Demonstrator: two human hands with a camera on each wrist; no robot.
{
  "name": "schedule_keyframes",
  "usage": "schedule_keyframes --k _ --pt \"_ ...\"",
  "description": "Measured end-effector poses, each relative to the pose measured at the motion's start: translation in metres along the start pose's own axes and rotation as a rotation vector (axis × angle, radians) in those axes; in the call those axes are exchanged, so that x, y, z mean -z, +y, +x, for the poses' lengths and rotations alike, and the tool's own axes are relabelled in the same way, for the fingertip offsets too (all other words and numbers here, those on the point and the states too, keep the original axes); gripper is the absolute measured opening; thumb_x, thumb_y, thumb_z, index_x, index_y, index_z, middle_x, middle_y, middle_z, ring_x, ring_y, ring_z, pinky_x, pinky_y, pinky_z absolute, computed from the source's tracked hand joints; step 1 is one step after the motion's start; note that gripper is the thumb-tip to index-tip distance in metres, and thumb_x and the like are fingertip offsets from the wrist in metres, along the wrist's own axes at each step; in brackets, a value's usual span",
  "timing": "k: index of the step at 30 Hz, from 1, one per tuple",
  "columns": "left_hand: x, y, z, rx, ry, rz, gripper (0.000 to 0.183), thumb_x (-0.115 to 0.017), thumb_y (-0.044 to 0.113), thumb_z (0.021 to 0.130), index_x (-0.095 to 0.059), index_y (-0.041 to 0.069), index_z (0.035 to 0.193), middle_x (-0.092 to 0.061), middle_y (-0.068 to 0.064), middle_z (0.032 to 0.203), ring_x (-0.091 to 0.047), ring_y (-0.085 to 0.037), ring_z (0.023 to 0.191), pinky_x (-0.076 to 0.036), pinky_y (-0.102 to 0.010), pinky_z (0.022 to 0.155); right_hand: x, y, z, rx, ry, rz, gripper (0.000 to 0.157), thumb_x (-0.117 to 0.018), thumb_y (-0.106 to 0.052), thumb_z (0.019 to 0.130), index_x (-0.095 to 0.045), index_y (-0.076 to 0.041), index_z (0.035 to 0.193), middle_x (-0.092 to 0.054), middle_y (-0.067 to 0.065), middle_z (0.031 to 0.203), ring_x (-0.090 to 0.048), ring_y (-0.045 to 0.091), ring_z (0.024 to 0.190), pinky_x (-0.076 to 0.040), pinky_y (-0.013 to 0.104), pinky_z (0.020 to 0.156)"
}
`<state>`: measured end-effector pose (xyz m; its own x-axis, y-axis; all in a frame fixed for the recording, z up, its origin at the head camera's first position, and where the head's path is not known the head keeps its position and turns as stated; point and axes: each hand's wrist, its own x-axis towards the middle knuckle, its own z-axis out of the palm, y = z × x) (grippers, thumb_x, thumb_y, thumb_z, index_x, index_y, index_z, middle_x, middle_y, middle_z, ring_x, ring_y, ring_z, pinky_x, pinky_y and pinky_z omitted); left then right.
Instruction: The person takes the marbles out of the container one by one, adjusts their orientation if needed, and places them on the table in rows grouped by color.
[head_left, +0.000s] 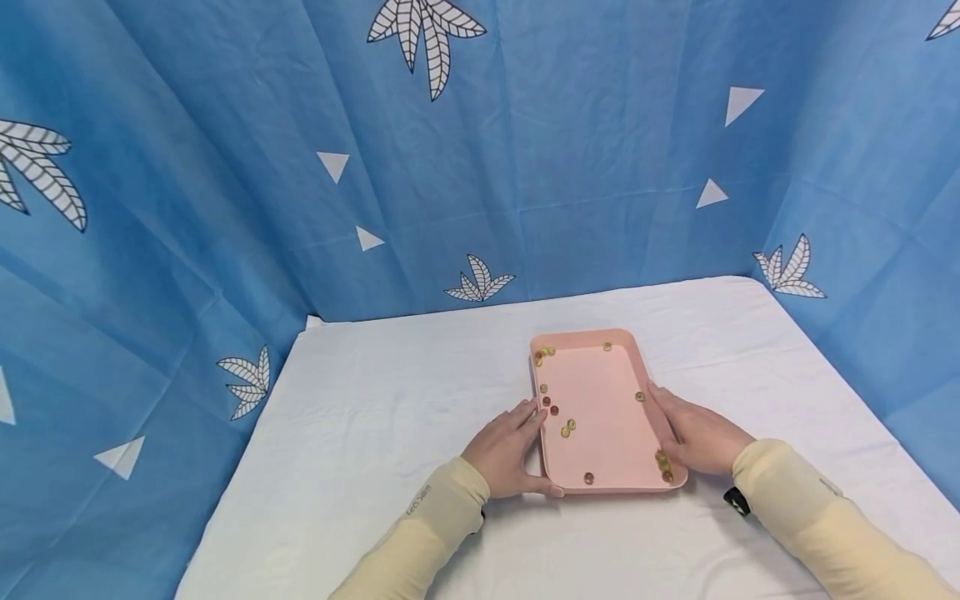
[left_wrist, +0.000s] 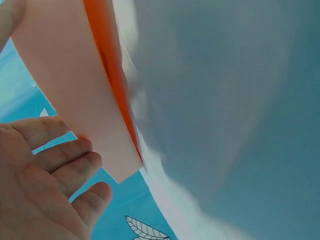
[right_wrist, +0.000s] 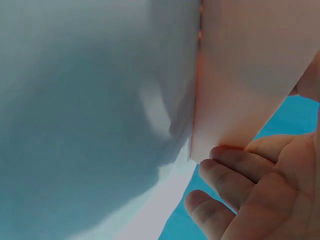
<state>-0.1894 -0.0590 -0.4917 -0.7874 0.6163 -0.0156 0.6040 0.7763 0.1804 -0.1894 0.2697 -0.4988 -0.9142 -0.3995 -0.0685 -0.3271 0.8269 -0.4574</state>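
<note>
Holding tray (head_left: 603,408) over white cloth (head_left: 405,375); cannot tell whether lifted. Gripping its near left corner with left hand (head_left: 510,454), with fingers spread, and its right wall with right hand (head_left: 705,429). Seeing green beads (head_left: 572,424) and red beads (head_left: 554,410) within, mostly near tray's walls.

Blue printed curtains (head_left: 592,175) around a white-covered table (head_left: 375,400) suggest a makeshift booth.

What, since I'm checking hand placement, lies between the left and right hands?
The pink tray, holding small round pieces, lies between the left hand and the right hand, as the head view shows.
</note>
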Motion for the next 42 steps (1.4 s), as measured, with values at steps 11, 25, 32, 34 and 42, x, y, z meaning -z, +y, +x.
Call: schedule_keyframes --k 11,25,32,34,42 --pt "-0.001 0.0009 -0.0006 0.003 0.002 0.006 0.119 -0.061 0.084 0.062 -0.033 0.008 0.15 -0.027 -0.01 0.156 -0.023 -0.022 0.143 -0.026 -0.038 0.112 0.0017 -0.0004 -0.0007 -0.017 -0.002 0.033 0.074 -0.058 -0.025 0.096 -0.017 0.002 0.151 -0.023 0.023 0.154 -0.027 0.04 0.138 -0.026 0.055 0.108" --pt "0.0013 0.0022 0.0002 0.01 -0.013 -0.001 0.119 -0.061 0.084 0.063 -0.032 0.008 0.15 -0.026 -0.01 0.156 -0.022 -0.021 0.144 -0.026 -0.038 0.112 -0.0013 0.0038 0.0017 0.028 0.014 0.054 0.066 -0.048 -0.027 0.102 -0.016 0.002 0.151 -0.021 0.022 0.155 -0.026 0.04 0.139 -0.026 0.055 0.107" --pt "0.0027 0.0036 0.0025 0.015 -0.001 0.005 0.117 -0.058 0.084 0.065 -0.033 0.009 0.15 -0.027 -0.009 0.156 -0.023 -0.02 0.143 -0.025 -0.038 0.113 0.0001 0.0054 0.0008 0.019 0.015 0.047 0.059 -0.042 -0.023 0.104 -0.018 0.003 0.151 -0.023 0.024 0.154 -0.026 0.042 0.138 -0.025 0.055 0.108" --pt "0.0023 0.0036 0.0027 0.015 0.002 0.001 0.116 -0.058 0.084 0.065 -0.033 0.009 0.15 -0.027 -0.009 0.156 -0.023 -0.021 0.143 -0.025 -0.038 0.112 0.0003 0.0058 0.0003 0.032 0.023 0.038 0.057 -0.041 -0.022 0.104 -0.02 0.003 0.15 -0.024 0.025 0.153 -0.027 0.042 0.138 -0.026 0.055 0.108" --pt "0.0016 0.0048 0.004 0.007 0.02 0.019 0.114 -0.056 0.084 0.067 -0.034 0.008 0.149 -0.03 -0.01 0.155 -0.025 -0.02 0.143 -0.026 -0.039 0.112 0.0015 0.0064 -0.0006 0.043 0.046 0.016 0.056 -0.043 -0.022 0.104 -0.023 0.005 0.149 -0.028 0.026 0.151 -0.03 0.044 0.136 -0.027 0.055 0.107"
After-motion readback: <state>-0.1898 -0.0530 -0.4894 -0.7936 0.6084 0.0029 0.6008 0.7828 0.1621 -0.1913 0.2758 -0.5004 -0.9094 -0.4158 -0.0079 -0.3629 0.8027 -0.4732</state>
